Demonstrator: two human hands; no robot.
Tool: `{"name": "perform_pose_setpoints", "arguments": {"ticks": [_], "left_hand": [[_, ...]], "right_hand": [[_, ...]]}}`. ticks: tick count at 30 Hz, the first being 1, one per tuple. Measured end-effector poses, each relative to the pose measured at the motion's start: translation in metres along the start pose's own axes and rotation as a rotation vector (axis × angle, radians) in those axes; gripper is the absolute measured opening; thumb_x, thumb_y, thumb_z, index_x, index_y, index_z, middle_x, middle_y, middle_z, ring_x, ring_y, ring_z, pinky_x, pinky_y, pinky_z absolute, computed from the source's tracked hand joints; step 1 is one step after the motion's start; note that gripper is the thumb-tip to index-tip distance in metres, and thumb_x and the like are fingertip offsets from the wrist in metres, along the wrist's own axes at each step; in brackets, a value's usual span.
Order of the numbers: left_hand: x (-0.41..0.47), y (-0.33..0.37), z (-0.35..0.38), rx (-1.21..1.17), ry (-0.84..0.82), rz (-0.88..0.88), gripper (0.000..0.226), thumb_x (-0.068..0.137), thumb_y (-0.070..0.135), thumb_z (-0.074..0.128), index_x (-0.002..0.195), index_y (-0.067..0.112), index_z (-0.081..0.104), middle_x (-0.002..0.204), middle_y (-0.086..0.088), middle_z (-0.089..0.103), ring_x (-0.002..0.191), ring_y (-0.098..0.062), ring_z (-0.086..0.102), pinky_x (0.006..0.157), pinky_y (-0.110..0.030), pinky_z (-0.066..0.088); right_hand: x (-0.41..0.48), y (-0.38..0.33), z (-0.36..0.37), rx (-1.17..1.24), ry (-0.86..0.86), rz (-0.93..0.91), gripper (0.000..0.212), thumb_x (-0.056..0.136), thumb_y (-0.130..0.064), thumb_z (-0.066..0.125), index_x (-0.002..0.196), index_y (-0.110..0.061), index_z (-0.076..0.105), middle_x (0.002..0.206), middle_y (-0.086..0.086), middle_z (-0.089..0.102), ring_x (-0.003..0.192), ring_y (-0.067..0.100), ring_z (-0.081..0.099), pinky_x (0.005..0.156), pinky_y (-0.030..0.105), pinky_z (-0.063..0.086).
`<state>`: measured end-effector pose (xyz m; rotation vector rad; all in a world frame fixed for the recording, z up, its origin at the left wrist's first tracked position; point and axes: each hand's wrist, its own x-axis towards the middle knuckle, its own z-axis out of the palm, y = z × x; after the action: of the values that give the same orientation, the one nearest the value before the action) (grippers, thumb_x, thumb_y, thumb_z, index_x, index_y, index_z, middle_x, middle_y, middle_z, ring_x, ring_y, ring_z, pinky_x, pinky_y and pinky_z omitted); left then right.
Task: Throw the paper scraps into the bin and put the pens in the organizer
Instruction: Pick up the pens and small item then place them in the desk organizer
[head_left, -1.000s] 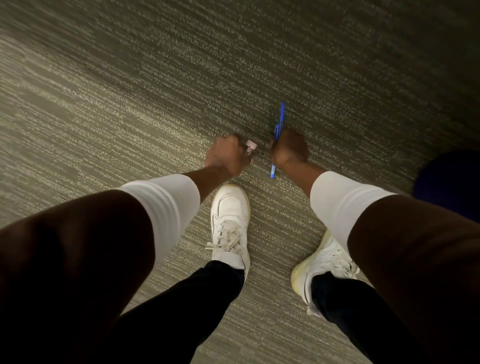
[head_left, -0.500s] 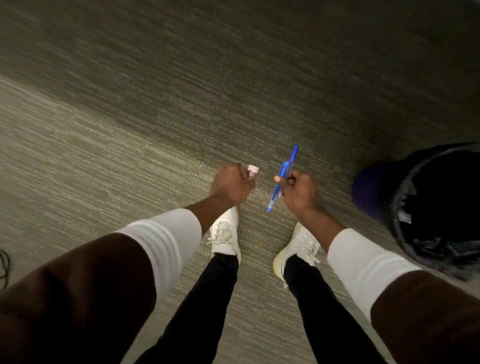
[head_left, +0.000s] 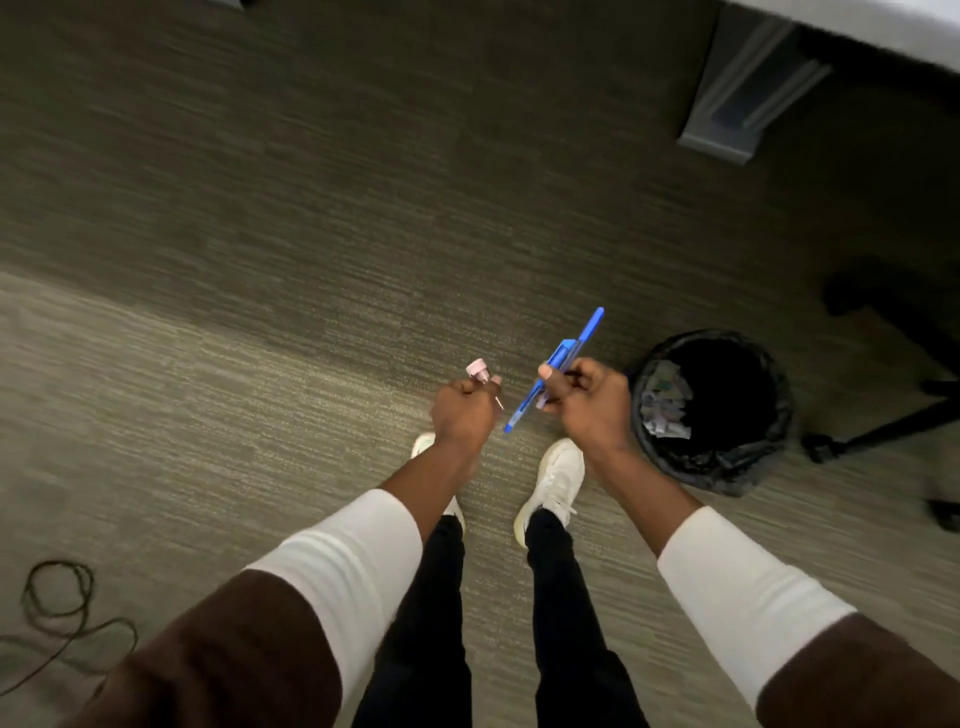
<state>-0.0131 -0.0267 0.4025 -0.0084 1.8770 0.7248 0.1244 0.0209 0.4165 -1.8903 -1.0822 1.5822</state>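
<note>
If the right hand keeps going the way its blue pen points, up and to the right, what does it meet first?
Probably nothing soon. The right hand holds the blue pen aimed past the bin, whose rim sits right of that line. Beyond lies bare carpet toward the desk leg. Depth is unclear.

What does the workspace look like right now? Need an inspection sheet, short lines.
Surface: grey-green carpet, no loose scraps seen.
Job's things: blue pen; pink-capped item, kind unclear; lined bin with paper scraps inside; organizer not seen.
Clutter: nothing seen.
Grippers: right hand shut on blue pen; left hand shut on pink-capped item.
Cables: coiled cable on carpet, lower left.
Surroundings: desk leg upper right; dark stand leg beside bin.
</note>
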Motion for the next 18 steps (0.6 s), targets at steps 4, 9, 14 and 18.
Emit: {"name": "perform_pose_setpoints", "arguments": {"ticks": [4,9,14,18], "left_hand": [[-0.053,0.045,0.002,-0.162,-0.084,-0.055,0.02,0.099,0.023,0.072,0.088,0.007,0.069,0.075,-0.008,0.067,0.069,-0.023,0.065,0.063,-0.033,0.053],[-0.115,0.102,-0.005,-0.306,-0.172,-0.082,0.025,0.099,0.027,0.068,0.077,0.016,0.063,0.072,-0.004,0.062,0.061,-0.017,0.056,0.059,-0.031,0.039],[-0.175,0.148,-0.008,-0.431,-0.199,-0.021,0.025,0.099,0.017,0.067,0.075,0.015,0.061,0.055,0.001,0.061,0.053,-0.017,0.059,0.057,-0.033,0.043],[-0.209,0.176,-0.004,-0.502,-0.254,-0.025,0.025,0.103,0.018,0.059,0.079,0.015,0.059,0.07,-0.007,0.064,0.063,-0.022,0.061,0.045,-0.025,0.046]], "right_hand": [[-0.03,-0.07,-0.025,0.046,0.008,-0.058,0.02,0.093,-0.009,0.077,0.094,0.01,0.07,0.091,0.032,0.075,0.075,0.032,0.071,0.073,0.048,0.064],[-0.063,-0.15,-0.051,0.049,0.004,-0.146,0.021,0.092,-0.009,0.078,0.097,0.01,0.072,0.091,0.031,0.076,0.078,0.036,0.076,0.073,0.051,0.065],[-0.104,-0.209,-0.082,0.148,-0.039,-0.197,0.018,0.092,-0.013,0.079,0.096,0.003,0.075,0.086,0.019,0.079,0.073,0.025,0.077,0.069,0.042,0.066],[-0.134,-0.234,-0.094,0.199,-0.07,-0.22,0.013,0.091,-0.012,0.08,0.095,0.0,0.076,0.085,0.019,0.08,0.08,0.037,0.079,0.07,0.045,0.067]]}}
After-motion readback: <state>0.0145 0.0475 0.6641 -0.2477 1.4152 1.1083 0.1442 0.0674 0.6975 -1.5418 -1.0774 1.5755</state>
